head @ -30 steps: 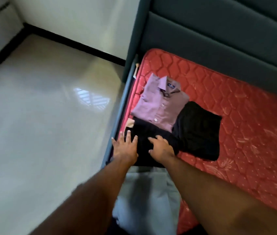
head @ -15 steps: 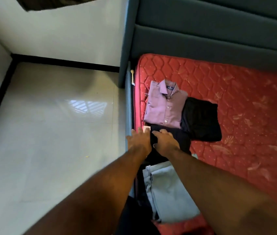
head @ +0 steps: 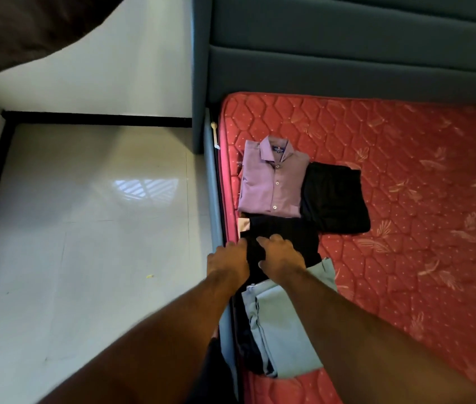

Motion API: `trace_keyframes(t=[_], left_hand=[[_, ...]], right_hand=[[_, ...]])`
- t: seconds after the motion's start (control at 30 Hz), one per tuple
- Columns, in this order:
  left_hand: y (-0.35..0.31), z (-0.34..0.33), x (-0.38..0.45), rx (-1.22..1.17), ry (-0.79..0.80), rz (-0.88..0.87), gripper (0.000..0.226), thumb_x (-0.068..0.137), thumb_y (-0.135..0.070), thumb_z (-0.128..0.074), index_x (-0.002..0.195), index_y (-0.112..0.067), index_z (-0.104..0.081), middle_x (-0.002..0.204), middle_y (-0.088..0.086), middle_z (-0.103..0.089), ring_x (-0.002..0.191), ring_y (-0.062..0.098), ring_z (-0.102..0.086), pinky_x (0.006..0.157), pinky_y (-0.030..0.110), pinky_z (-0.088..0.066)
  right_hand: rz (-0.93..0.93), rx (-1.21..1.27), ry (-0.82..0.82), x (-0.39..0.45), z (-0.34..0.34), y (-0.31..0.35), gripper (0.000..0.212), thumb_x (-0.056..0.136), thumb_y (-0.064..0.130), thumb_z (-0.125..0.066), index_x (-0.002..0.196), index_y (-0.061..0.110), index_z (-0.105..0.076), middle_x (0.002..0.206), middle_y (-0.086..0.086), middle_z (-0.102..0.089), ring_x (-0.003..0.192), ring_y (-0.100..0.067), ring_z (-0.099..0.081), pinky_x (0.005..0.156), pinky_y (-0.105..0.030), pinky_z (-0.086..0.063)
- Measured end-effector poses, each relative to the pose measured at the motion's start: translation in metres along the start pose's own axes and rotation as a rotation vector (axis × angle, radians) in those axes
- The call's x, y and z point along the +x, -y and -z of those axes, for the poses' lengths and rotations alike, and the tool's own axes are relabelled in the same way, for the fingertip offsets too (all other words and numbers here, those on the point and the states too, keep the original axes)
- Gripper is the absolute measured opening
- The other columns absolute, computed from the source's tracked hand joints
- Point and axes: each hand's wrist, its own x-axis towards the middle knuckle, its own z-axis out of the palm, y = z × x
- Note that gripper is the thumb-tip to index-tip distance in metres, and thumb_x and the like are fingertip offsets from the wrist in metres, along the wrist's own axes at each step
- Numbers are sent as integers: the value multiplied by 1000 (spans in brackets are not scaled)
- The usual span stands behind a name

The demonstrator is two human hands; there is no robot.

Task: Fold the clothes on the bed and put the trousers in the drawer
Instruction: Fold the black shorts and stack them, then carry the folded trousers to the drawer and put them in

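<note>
Both arms reach forward (side by side); left hand (head: 228, 259) and right hand (head: 282, 255) fingers curl into the dark trousers (head: 284, 233), gripping them.

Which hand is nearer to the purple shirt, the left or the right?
The right. The right hand rests on the dark garment just below the purple shirt. The left hand lies at the mattress edge, lower and further to the side.

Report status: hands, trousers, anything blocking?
Both hands, left and right, on the dark folded trousers at the mattress edge, grip unclear. Purple shirt beyond, grey garment nearer. Nothing blocking.
</note>
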Motion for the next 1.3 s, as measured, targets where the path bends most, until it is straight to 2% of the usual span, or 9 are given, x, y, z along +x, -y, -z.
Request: trace_keyframes(t=[0.13,0.23,0.4,0.57,0.7,0.77,0.93,1.1,1.3], left_hand=[[13,2,-10,34,41,13,55,89,-24,-58,138,-16,-33,124,12,-54,114,34,-54,86,43,-46],[36,7,-31,49,-1,5,46,94,-27,-52,135,-15,-35,126,11,-53,115,34,-52,85,41,-44],[132,14,-109,24,-153,109,42,94,-29,-50,132,-16,-40,125,10,-54,114,33,-54,84,39,-44],[265,-9,-230,-88,-227,398,40,94,-32,-52,129,-16,-42,126,9,-54,116,32,-53,87,39,-45],[384,-41,-340,-284,-256,752,36,92,-24,-48,127,-16,-44,127,10,-54,117,32,-52,89,39,-45],[435,-61,-389,-376,-265,913,34,92,-22,-49,125,-16,-45,127,10,-54,118,32,-51,88,39,-45],[545,-123,-469,-535,-312,1146,36,90,-15,-48,126,-16,-45,126,8,-52,117,29,-48,77,36,-36],[629,-183,-472,-585,-324,1206,39,87,-7,-48,126,-14,-47,125,10,-50,117,30,-45,84,40,-38],[708,-290,-398,-663,-309,1199,48,88,-13,-52,135,-15,-40,140,8,-38,130,30,-35,89,43,-40]], right_hand=[[59,-56,-21,-8,-4,8,57,91,24,-59,143,29,-36,134,-6,-43,124,-28,-42,95,-45,-43],[104,-62,-63,-23,-12,33,51,93,22,-54,142,28,-39,133,-8,-46,122,-29,-45,95,-44,-43],[294,-101,-92,-58,-46,134,50,92,16,-51,140,26,-41,134,-7,-46,125,-29,-43,96,-42,-44],[564,-263,-5,-111,-110,275,46,92,22,-53,137,26,-46,134,-5,-47,125,-27,-44,97,-43,-43],[869,-449,109,-162,-160,406,45,92,27,-55,136,23,-46,135,-5,-47,126,-28,-43,97,-41,-43],[1012,-558,149,-185,-189,470,47,92,29,-54,138,23,-44,137,-4,-47,128,-27,-42,97,-40,-43],[1266,-748,236,-224,-269,607,50,95,33,-53,143,27,-41,141,-1,-45,131,-25,-38,97,-37,-41],[1378,-925,218,-215,-353,694,50,93,35,-55,142,28,-44,143,-1,-45,131,-25,-40,107,-38,-31],[1523,-1225,285,-152,-473,766,48,93,40,-54,138,22,-47,143,-5,-42,133,-25,-37,106,-37,-35]])
